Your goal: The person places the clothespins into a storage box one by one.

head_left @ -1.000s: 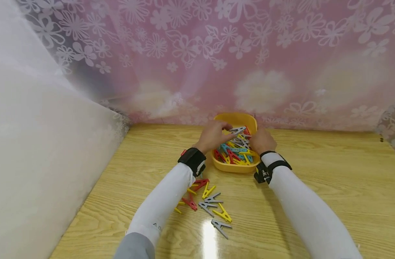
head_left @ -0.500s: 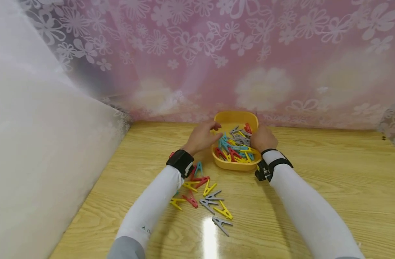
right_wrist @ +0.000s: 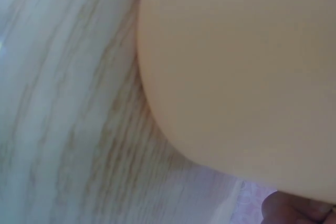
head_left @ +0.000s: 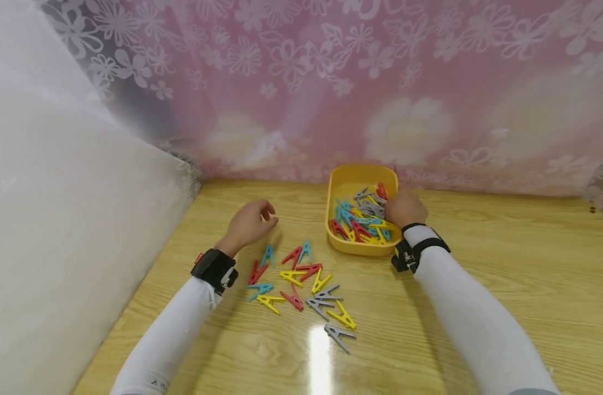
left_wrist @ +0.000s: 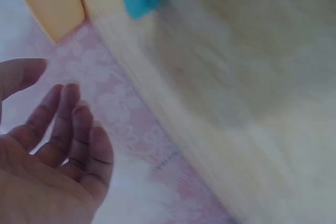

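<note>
My left hand (head_left: 250, 224) hovers over the table, left of the basket, its fingers loosely bent and nothing held. The left wrist view shows the bare palm and parted fingers (left_wrist: 73, 129). My right hand (head_left: 406, 208) grips the right rim of a yellow plastic basket (head_left: 362, 249); most of its fingers are hidden. The basket's outer wall (right_wrist: 236, 77) fills much of the right wrist view. Red, blue, yellow and grey clothespins (head_left: 362, 219) lie heaped inside. Several more lie loose on the table, among them a blue clothespin (head_left: 267, 255) closest to my left hand.
The wood-grain table (head_left: 503, 263) runs back to a pink flowered curtain (head_left: 301, 109). A white sheet (head_left: 74, 219) borders the table on the left. Loose grey clothespins (head_left: 338, 337) lie toward the front, near a bright reflection.
My left hand has moved left, away from above the basket, uncovering more loose clothespins. A grey clothespin near its fingers earlier is no longer by it. My right hand stays on the rim.
</note>
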Available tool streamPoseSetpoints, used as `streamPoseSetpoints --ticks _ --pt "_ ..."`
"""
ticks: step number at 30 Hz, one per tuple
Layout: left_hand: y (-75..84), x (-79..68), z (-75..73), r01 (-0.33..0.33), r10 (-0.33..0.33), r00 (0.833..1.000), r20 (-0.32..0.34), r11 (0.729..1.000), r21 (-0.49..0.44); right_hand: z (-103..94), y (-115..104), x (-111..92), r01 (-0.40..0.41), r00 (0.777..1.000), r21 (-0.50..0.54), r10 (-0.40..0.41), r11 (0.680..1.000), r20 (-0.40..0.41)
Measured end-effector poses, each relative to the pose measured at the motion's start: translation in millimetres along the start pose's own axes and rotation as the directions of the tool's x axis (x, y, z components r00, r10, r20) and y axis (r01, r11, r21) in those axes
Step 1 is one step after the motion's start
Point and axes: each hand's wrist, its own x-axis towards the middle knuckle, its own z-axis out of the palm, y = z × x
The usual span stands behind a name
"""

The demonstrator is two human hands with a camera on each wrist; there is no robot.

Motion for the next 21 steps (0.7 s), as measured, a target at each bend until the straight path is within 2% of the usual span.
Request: streamPoseSetpoints --ticks 4,8,14,17,21 --pt "-12.3 -19.1 -3.5 0.074 -0.074 0.996 0.053 0.997 0.011 0.6 1.0 2.1 0.006 1.0 0.001 -0.006 1.0 -0.003" --pt "-18.3 -30.6 -0.9 0.129 -0.134 0.984 0.114 0.99 0.052 -0.6 0.5 1.7 0.009 1.0 0.008 -0.009 1.0 -0.003" --pt "-17.6 -41.0 7.3 0.158 -0.169 0.973 0.157 0.984 0.083 -1.3 -1.3 0.2 0.005 1.0 0.022 -0.005 1.0 -0.003" --pt "-16.4 -46.9 13.2 0.164 -0.184 0.97 0.161 0.978 0.128 -0.4 -1.1 0.1 0.002 1.0 0.026 -0.002 1.0 0.005" --pt "-14.5 -53.0 20.3 0.171 -0.2 0.971 0.131 0.963 0.207 0.2 -0.1 0.5 0.003 1.0 0.027 -0.004 1.0 0.009"
